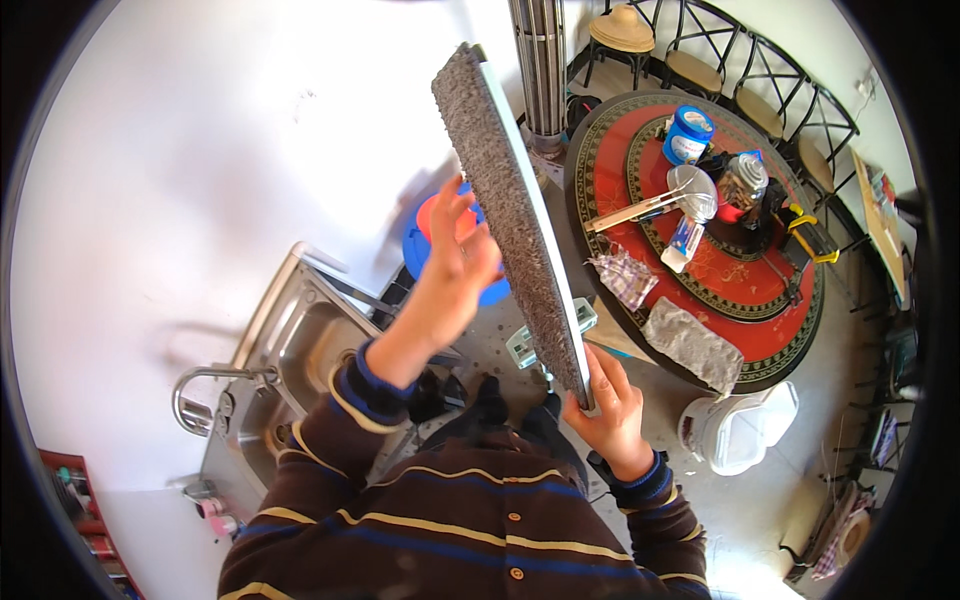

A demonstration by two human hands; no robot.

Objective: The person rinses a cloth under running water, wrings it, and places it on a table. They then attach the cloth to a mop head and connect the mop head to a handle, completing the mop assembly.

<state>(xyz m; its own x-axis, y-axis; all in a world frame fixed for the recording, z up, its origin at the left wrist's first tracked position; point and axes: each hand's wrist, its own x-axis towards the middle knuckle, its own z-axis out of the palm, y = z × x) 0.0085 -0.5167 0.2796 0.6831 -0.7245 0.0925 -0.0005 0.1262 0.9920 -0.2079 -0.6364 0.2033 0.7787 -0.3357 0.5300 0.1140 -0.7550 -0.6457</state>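
Up front, I see a long flat mop pad [512, 215] held edge-on in the air, running from my lower right up toward the white wall [200, 150]; its face is a coarse grey, nubby pile, and a thin pale backing plate shows along its right edge. My right hand [608, 408] is clamped on the pad's near end, fingers wrapped round the bottom corner. My left hand [455, 262] is spread open, fingers apart, its fingertips at the fuzzy face about midway up the pad; I cannot tell whether they press it. Behind that hand sits a round blue and red plastic thing [418, 240], mostly hidden. Lower left is a stainless steel sink [300, 340] with a curved tap [200, 385]. To the right stands a round red patterned table [760, 290] bearing a blue tub [688, 135] and a grey cloth [692, 345], with a white bucket [735, 430] below.
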